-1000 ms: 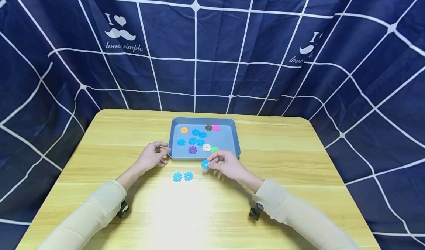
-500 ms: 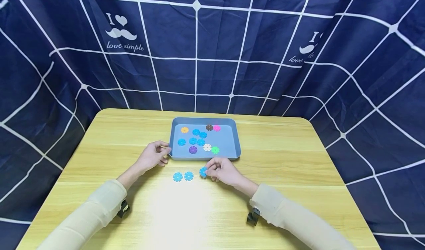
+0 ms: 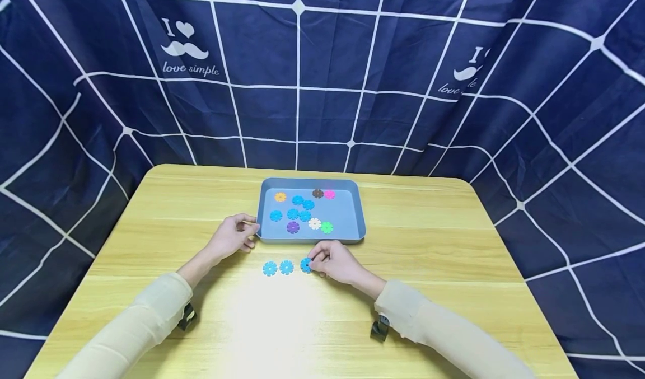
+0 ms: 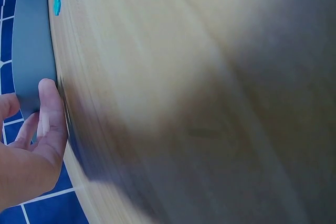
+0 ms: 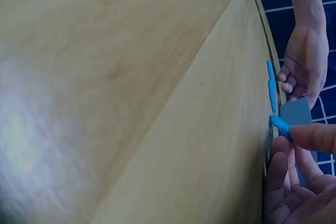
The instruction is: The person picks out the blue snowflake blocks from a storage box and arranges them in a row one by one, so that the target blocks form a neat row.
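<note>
My right hand [image 3: 337,262] pinches a blue snowflake disc [image 3: 305,265] between thumb and fingers, low over the table in front of the tray. In the right wrist view that blue disc [image 5: 281,125] tilts, one edge near the wood. Two more blue discs [image 3: 269,268] lie flat side by side to its left. My left hand [image 3: 233,236] grips the near left corner of a grey-blue tray [image 3: 347,239]; the left wrist view has its fingers [image 4: 51,100] against the tray's outer wall [image 4: 32,45]. Part of the held disc is hidden behind my fingertips.
Inside the tray lie several blue discs [image 3: 275,215], plus orange [image 3: 280,197], brown [image 3: 317,193], pink [image 3: 330,194], purple [image 3: 293,227], cream [image 3: 314,223] and green [image 3: 326,228] ones. The wooden table [image 3: 428,228] meets a dark blue grid curtain [image 3: 327,116] behind.
My right hand has moved from the tray's front edge toward me and slightly left, lowering the blue disc beside the other two. The green disc is now uncovered. My left hand stays put.
</note>
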Available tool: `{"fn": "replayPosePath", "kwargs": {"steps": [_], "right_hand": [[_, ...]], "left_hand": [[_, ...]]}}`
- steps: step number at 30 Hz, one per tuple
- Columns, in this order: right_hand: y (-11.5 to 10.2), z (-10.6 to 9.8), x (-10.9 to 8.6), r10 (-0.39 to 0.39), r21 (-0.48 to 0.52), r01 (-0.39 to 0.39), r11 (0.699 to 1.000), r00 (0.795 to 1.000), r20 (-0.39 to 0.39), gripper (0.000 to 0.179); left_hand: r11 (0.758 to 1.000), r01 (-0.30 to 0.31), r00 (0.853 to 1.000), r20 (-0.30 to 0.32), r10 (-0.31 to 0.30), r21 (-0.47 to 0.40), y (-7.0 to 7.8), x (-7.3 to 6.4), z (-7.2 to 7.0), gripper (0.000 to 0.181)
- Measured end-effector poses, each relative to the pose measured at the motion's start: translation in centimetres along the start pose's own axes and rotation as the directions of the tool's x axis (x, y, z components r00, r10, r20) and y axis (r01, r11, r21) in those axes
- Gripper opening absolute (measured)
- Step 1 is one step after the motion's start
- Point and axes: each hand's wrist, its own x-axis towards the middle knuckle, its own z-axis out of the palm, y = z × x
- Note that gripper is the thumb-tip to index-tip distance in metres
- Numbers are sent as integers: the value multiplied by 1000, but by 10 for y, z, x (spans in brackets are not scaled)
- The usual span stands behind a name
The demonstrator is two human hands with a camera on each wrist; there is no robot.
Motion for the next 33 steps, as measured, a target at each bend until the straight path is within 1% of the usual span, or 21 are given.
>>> {"fn": "replayPosePath", "kwargs": {"steps": [5, 9, 22, 33], "right_hand": [[-3, 1, 2, 9, -75, -9, 997, 1000, -4, 8], [-6, 1, 3, 24, -106, -25, 994, 1000, -7, 8], [-12, 2, 3, 44, -150, -42, 988, 999, 5, 7], [-14, 1, 3, 59, -171, -58, 984, 998, 1, 5]], "left_hand": [[1000, 1, 1000, -1, -1, 3, 1, 0, 0, 40], [1000, 2, 1000, 1, -2, 4, 1, 0, 0, 41], [1000, 8, 1000, 3, -8, -12, 2, -1, -1, 42], [1000, 13, 1000, 0, -13, -8, 4, -1, -1, 41]]}}
